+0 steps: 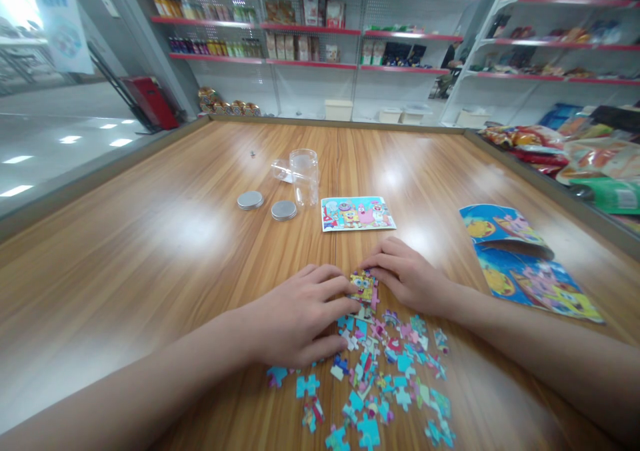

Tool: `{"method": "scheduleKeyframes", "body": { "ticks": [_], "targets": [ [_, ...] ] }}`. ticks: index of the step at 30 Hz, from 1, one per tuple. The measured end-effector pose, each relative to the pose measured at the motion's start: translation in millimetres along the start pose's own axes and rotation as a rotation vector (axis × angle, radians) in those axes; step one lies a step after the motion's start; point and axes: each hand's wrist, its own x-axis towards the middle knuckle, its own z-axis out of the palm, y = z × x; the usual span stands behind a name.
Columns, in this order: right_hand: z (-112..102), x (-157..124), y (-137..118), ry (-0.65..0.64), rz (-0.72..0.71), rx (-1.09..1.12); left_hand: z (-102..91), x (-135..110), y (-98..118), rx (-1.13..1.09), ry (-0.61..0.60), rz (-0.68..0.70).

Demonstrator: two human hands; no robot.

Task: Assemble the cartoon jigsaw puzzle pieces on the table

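My left hand and my right hand rest on the wooden table and meet at a small cluster of joined puzzle pieces. Fingertips of both hands press on that cluster from either side, fingers bent and held together. Several loose puzzle pieces, many lying blue back up, are scattered just in front of the hands toward me. A small cartoon reference picture lies flat beyond the hands.
Two clear plastic jars, one upright and one on its side, stand past the picture with two round metal lids beside them. A colourful printed sheet lies at the right. Snack bags pile at the right edge; shop shelves stand behind.
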Motion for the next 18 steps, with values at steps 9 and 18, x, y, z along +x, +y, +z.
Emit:
{"method": "scheduleKeyframes", "body": {
  "ticks": [9, 18],
  "targets": [
    [-3.3, 0.8, -4.1, -0.019, 0.056, -0.022, 0.0, 1.4, -1.0, -0.005, 0.001, 0.004],
    [-4.8, 0.5, -5.6, -0.056, 0.103, -0.030, 0.6, -0.2, 0.0, -0.009, 0.027, 0.011]
  ]
}}
